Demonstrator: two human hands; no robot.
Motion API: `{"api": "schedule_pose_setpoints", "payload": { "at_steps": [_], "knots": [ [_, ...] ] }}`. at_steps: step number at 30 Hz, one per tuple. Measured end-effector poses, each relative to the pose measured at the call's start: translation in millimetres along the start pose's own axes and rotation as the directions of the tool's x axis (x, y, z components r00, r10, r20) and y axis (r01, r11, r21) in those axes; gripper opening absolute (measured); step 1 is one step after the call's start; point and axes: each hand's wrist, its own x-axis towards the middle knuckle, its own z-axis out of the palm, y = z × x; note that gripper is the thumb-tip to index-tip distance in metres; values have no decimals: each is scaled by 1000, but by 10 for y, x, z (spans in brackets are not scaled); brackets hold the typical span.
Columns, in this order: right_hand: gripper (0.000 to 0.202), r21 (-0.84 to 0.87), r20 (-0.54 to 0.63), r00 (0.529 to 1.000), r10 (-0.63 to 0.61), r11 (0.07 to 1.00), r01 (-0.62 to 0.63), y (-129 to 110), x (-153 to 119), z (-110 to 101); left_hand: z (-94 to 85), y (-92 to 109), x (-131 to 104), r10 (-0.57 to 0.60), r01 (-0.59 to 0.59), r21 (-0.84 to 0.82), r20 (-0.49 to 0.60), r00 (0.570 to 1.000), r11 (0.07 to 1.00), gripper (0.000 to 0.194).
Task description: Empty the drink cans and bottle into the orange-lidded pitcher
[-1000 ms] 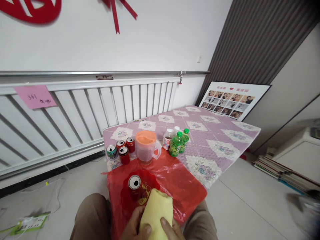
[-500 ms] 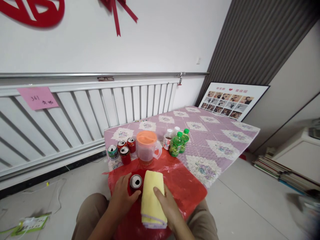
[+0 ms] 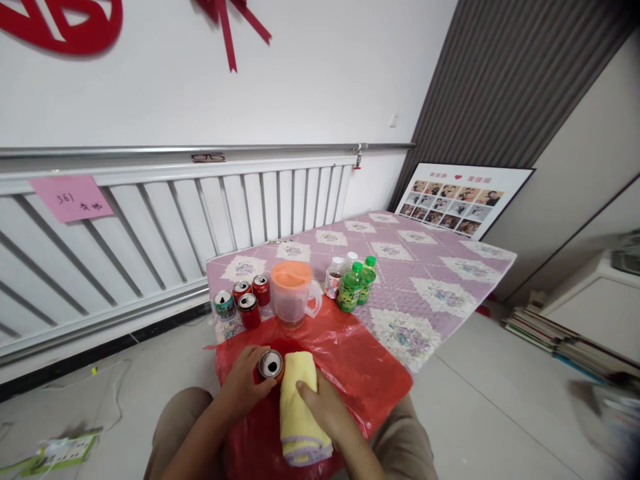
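Left hand: my left hand (image 3: 243,380) is curled around an upright red metal drink can (image 3: 270,365) with a silver top and a dark opening, fingers to its left and thumb along its near side; I read it as grasped, though how firmly I cannot tell.
Right hand: my right hand (image 3: 324,403) grips a folded yellow cloth with a purple edge (image 3: 298,420), thumb on top, the other fingers mostly hidden.
Can and cloth: side by side in front of me, above a shiny red plastic sheet (image 3: 373,383), the cloth's far end close against the can; whether they touch I cannot tell.
Beyond the sheet: four more metal cans (image 3: 249,312) left of a clear plastic pitcher with an orange lid (image 3: 290,301), small capped bottles (image 3: 350,291) to its right.
Step in hand: as I judge it, taking hold of the can while the cloth lies ready beside it.
Next move: it calls for a steady, light left grip, as thin metal could dent, and the opening kept upward.
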Motion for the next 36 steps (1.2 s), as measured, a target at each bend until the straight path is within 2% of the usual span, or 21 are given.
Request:
{"api": "schedule_pose_setpoints", "payload": {
  "at_steps": [3,5,7,10,14,19,21,24,27,32,36],
  "knots": [
    [55,-52,-21,999,-26,998,25,-13,-19,-14,-131,-16,65,28,-20,-61,141,990,998,58],
    [60,-12,-21,999,-27,1000,27,7,-35,-12,-202,-17,98,30,-12,-86,213,977,996,62],
    [67,68,-21,999,-37,997,38,35,-52,-6,-243,-15,112,24,1,-103,238,971,995,65],
    [76,166,-30,999,-39,985,43,50,-69,6,-232,-19,92,-8,34,-121,211,978,992,69],
    [81,179,-39,999,13,984,-6,21,-63,30,-95,-42,26,-66,77,-110,97,993,991,69],
    [67,96,5,1000,12,995,-12,29,-42,60,88,-46,-28,-47,45,-48,-45,998,998,57],
    [61,58,15,1000,-4,998,3,41,-44,55,102,-30,-31,-17,16,-42,-42,999,999,53],
    [56,3,36,999,-26,1000,26,52,-60,32,69,-6,-23,13,-12,-64,19,1000,998,54],
    [62,-37,21,999,-39,999,40,48,-96,13,36,0,-21,19,-13,-99,64,998,995,56],
    [75,20,-25,999,-48,999,49,-16,-172,-1,41,-8,-37,-9,21,-161,70,997,987,62],
    [64,70,0,996,-93,993,93,-67,-185,-13,11,36,-37,17,5,-183,120,993,983,65]
  ]
}}
